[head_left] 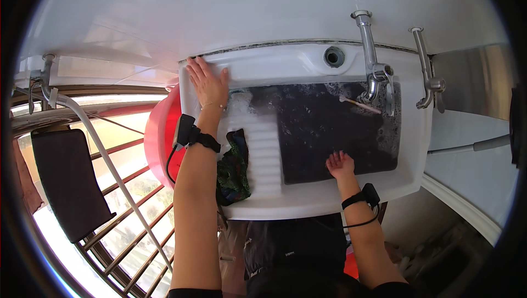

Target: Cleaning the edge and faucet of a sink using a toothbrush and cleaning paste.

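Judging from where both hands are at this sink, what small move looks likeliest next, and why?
Probably the right hand dips deeper into the dark, sudsy water. It is open at the basin's near edge, while the left hand lies flat on the sink rim and the dark cloth lies untouched on the ribbed washboard.

Both forearms are bare; black sleeve edges are seen only at the lower frame edge. A black strap with a small black box and a thin black cable is worn on each wrist. A thin bracelet is seen near the left hand (pixel 208 83).
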Motion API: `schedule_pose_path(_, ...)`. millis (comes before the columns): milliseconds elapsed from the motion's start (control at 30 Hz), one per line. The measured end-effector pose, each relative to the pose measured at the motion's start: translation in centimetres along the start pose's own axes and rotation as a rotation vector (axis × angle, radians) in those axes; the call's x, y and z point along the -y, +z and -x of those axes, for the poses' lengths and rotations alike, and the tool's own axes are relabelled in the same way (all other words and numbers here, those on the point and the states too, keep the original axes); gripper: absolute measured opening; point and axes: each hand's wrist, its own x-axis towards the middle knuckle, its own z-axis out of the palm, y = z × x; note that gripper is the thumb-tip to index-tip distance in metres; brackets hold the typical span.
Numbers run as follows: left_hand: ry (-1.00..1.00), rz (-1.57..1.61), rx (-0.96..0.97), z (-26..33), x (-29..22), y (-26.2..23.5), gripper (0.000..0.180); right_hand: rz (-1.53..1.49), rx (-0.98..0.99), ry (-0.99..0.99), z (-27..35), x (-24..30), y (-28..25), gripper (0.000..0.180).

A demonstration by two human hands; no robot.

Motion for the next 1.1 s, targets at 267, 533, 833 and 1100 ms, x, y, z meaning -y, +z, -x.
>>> schedule_pose_path(267, 0.264, 0.318, 0.136, 4.0, -10.9, 1.3, 0.066, -0.359, 0.747, 0.290, 3.0, -0.4, 7.3, 0.027)
schedule_pose_path(533, 0.324, 0.584, 0.360, 4.7, -16.8, 1.7, 0.048, 0.017, 1.232, 0.142, 12.2, 5.6, 10.3, 0.032)
schedule_pose_path(833, -0.112, 0.392, 0.669, 20.3, -18.3, 4.0, 0.044, 0.000, -0.114, -0.076, -3.0, 11.5, -4.2, 0.030)
schedule_pose_path(1100, -0.349, 0.047, 1.242, 26.7, -17.1, 3.9, 0.063, -0.192, 0.957, 0.152, 6.9, 14.3, 7.7, 0.031)
